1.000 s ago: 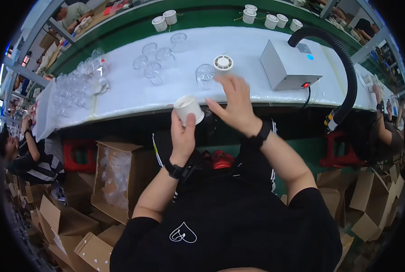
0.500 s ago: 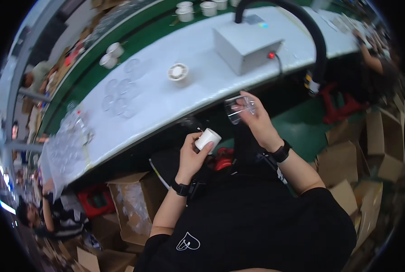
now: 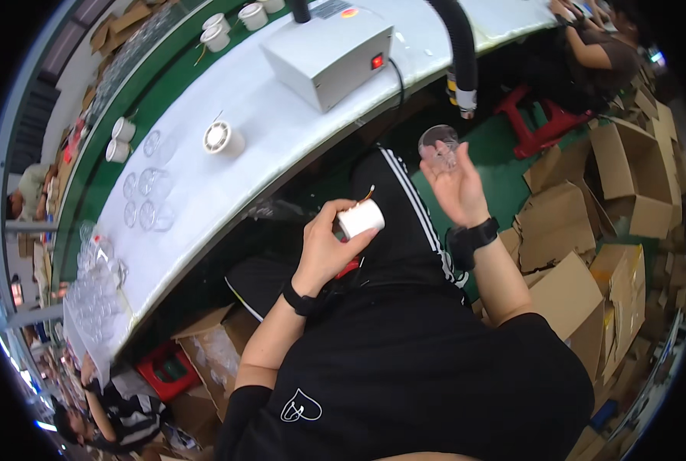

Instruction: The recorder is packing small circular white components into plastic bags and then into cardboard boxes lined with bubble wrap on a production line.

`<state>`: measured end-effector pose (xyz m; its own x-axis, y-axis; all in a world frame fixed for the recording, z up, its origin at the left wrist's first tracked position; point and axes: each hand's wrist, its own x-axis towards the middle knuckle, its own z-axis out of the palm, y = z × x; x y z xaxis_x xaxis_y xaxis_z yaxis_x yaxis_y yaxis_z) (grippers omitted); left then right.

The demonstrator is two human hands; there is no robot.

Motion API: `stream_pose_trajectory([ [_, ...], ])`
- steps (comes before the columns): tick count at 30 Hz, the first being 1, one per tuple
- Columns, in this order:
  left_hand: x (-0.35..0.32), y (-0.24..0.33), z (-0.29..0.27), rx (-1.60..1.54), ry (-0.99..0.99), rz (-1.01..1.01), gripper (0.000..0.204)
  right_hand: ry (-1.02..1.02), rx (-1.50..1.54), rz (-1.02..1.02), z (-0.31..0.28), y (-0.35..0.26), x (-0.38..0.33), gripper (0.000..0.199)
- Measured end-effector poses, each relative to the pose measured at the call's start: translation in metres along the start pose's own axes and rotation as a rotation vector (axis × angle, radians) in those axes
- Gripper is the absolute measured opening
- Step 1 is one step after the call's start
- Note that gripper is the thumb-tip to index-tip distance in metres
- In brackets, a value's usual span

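My left hand [image 3: 324, 246] grips a white cylindrical housing [image 3: 362, 220] from the side, thumb across its front; a thin wire end sticks up from its far side. To the right, my right hand [image 3: 460, 192] is turned palm up with its fingers against a clear plastic cup [image 3: 438, 143]. Just beyond that cup hangs the tip of a black flexible hose [image 3: 461, 69], apart from it. On the white table, a white round fan-like unit [image 3: 224, 139] with a slotted top stands by itself. Several clear cups [image 3: 149, 184] are set out to its left.
A grey metal box [image 3: 328, 61] with a lit red switch stands on the table [image 3: 197, 200]. More clear cups [image 3: 97, 284] are heaped at the table's left end. White units [image 3: 215, 34] line the green belt behind. Cardboard boxes [image 3: 558, 230] and a red stool [image 3: 539, 127] lie right; co-workers sit at both ends.
The view has turned, so the table sits further left. My right hand has swung palm up, bringing the clear cup close under the hose tip. The left hand still holds the white housing.
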<state>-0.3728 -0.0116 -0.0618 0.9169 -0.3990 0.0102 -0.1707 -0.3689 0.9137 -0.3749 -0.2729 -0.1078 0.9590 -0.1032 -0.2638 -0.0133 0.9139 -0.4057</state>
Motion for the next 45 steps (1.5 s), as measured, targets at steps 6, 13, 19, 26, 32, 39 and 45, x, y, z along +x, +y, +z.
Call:
stream_pose_trajectory([
  [6,-0.003,0.008,-0.019,0.08,0.239,0.104,0.048,-0.355,-0.935,-0.233,0.057,0.049,-0.01,0.064],
  [13,-0.023,0.006,-0.041,0.201,0.303,0.184,0.055,-0.605,-1.129,-0.031,0.084,0.075,-0.004,0.064],
  [19,-0.031,-0.012,-0.034,0.116,0.425,0.363,0.071,-0.479,-0.793,0.38,0.09,0.097,-0.013,0.058],
  [26,-0.045,-0.029,-0.039,-0.06,0.284,0.369,0.085,-0.499,-0.818,0.367,0.095,0.105,-0.024,0.055],
  [32,-0.048,-0.025,-0.056,-0.026,0.11,0.4,0.08,-0.541,-0.896,0.364,0.1,0.104,-0.028,0.055],
  [39,-0.047,-0.002,-0.056,0.061,0.16,0.332,0.077,-0.575,-0.948,0.226,0.107,0.114,-0.031,0.054],
  [45,-0.029,0.019,-0.098,0.183,0.169,0.257,0.074,-0.692,-0.899,0.25,0.128,0.13,0.007,0.057],
])
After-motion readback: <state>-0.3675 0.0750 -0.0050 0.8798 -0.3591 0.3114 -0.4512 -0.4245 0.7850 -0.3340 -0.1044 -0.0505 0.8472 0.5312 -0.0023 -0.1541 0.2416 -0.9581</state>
